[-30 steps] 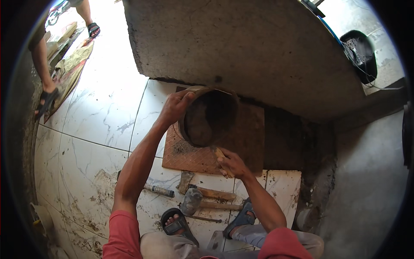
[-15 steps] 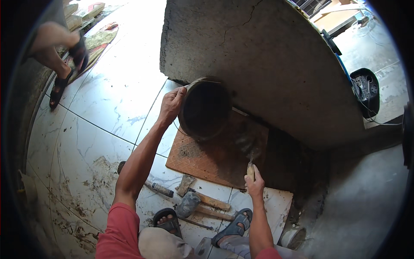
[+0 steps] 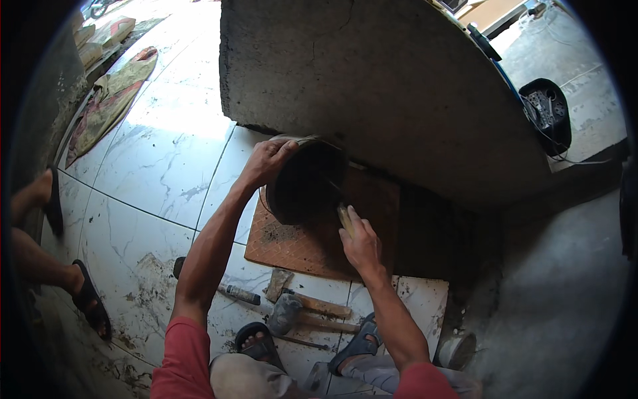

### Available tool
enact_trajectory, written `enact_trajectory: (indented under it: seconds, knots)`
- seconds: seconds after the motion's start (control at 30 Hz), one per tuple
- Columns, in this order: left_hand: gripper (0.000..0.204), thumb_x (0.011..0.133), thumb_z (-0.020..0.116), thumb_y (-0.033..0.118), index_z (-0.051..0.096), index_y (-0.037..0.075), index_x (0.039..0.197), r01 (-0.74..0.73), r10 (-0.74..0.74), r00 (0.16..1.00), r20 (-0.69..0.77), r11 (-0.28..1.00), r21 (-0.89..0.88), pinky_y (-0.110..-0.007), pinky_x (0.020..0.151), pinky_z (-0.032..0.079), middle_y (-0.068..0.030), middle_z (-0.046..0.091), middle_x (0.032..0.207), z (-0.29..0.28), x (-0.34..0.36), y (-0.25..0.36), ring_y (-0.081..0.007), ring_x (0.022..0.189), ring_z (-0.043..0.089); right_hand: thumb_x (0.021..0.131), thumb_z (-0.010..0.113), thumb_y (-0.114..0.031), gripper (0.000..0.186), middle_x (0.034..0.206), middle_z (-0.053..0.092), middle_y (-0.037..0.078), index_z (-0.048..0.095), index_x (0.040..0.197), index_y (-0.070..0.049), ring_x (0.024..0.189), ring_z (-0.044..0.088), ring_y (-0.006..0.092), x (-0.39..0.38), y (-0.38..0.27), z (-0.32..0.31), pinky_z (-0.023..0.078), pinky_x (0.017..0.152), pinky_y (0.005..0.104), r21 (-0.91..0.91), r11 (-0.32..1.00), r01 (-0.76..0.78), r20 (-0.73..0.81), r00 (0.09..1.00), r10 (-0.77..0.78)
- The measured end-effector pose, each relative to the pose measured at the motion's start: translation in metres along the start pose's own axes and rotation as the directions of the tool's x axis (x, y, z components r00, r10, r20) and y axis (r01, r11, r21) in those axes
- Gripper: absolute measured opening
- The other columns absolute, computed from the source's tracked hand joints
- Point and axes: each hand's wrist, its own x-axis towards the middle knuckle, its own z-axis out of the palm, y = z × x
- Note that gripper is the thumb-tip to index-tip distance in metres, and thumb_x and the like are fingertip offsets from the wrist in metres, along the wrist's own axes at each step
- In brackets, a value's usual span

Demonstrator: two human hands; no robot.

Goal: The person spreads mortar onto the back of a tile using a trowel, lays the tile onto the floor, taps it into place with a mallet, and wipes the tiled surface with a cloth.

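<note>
While both hands were occupied farther out, the mallet [image 3: 286, 312] and the hatchet [image 3: 279, 284] were left lying on the tiles [image 3: 149, 219] just beyond the sandals [image 3: 360, 344], held by neither hand. Past these, the handle of the trowel [image 3: 346, 222] was wrapped by the right hand [image 3: 363, 245], the fingers being closed around it. From that grip the trowel was pointed forward and slightly left, toward the mouth of the bucket [image 3: 302, 186]; its blade was lost in shadow, so whether the bucket was touched by it could not be told.

The work was judged to be under way: the bucket was tipped with its mouth turned toward the person, and the trowel was held at the opening. What was inside, and so how much was left, could not be made out. Dark crumbs were seen strewn on the board [image 3: 286, 249].

The bucket was held over the board, ahead and to the left of the right hand; its base was hidden. Its upper left rim was clasped by the left hand [image 3: 269, 161], closed over the edge. Behind it all, the slab [image 3: 365, 80] was seen.
</note>
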Motion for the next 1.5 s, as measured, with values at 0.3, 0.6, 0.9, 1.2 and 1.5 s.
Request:
enact_trajectory:
  seconds: [0.3, 0.6, 0.9, 1.2, 1.5]
  knots:
    - [0.051, 0.094, 0.054, 0.046, 0.066, -0.001, 0.111, 0.029, -0.042, 0.996, 0.079, 0.988, 0.155, -0.036, 0.08, 0.051, -0.0167, 0.07, 0.095, -0.008, 0.013, 0.009, -0.024, 0.09, 0.067, 0.084, 0.053, -0.01, 0.052, 0.106, 0.054, 0.026, 0.046, 0.135, -0.008, 0.085, 0.062, 0.0461, 0.004, 0.015, 0.053, 0.054, 0.076, 0.0483, -0.197, 0.968, 0.153, 0.146, 0.981, -0.125]
    - [0.049, 0.097, 0.049, 0.046, 0.065, 0.003, 0.114, -0.041, 0.005, 0.989, 0.148, 0.969, 0.245, -0.031, 0.074, 0.051, -0.0088, 0.069, 0.09, -0.01, 0.013, 0.013, -0.0145, 0.083, 0.062, 0.083, 0.053, -0.01, 0.054, 0.103, 0.055, 0.022, 0.046, 0.137, -0.012, 0.089, 0.062, 0.0431, 0.032, 0.001, 0.025, 0.054, 0.079, 0.049, -0.1, 0.985, 0.139, 0.133, 0.983, -0.125]
    - [0.054, 0.095, 0.052, 0.049, 0.065, 0.001, 0.114, -0.055, 0.008, 0.977, 0.214, 0.975, 0.217, -0.032, 0.077, 0.051, -0.0091, 0.069, 0.092, -0.014, 0.019, 0.01, -0.0168, 0.086, 0.062, 0.083, 0.052, -0.008, 0.053, 0.109, 0.055, 0.023, 0.05, 0.134, -0.019, 0.089, 0.062, 0.0463, 0.029, 0.015, 0.011, 0.054, 0.081, 0.0516, 0.019, 0.97, 0.242, 0.165, 0.956, -0.242]
    - [0.067, 0.088, 0.055, 0.062, 0.067, 0.0, 0.11, -0.091, 0.012, 0.95, 0.311, 0.966, 0.243, -0.038, 0.078, 0.053, -0.0164, 0.07, 0.093, -0.008, 0.023, 0.016, -0.0248, 0.089, 0.067, 0.082, 0.053, -0.008, 0.054, 0.105, 0.057, 0.022, 0.05, 0.134, -0.022, 0.09, 0.063, 0.0442, 0.022, 0.029, 0.005, 0.055, 0.079, 0.0514, -0.187, 0.958, 0.217, 0.265, 0.95, -0.164]
    - [0.063, 0.09, 0.054, 0.058, 0.068, -0.001, 0.108, -0.057, -0.026, 0.951, 0.309, 0.965, 0.256, -0.038, 0.078, 0.053, -0.0168, 0.07, 0.092, -0.005, 0.027, 0.017, -0.0242, 0.089, 0.067, 0.083, 0.053, -0.011, 0.052, 0.107, 0.059, 0.023, 0.05, 0.134, -0.018, 0.097, 0.061, 0.0431, 0.024, 0.043, 0.006, 0.052, 0.086, 0.049, -0.179, 0.972, 0.152, 0.291, 0.952, -0.095]
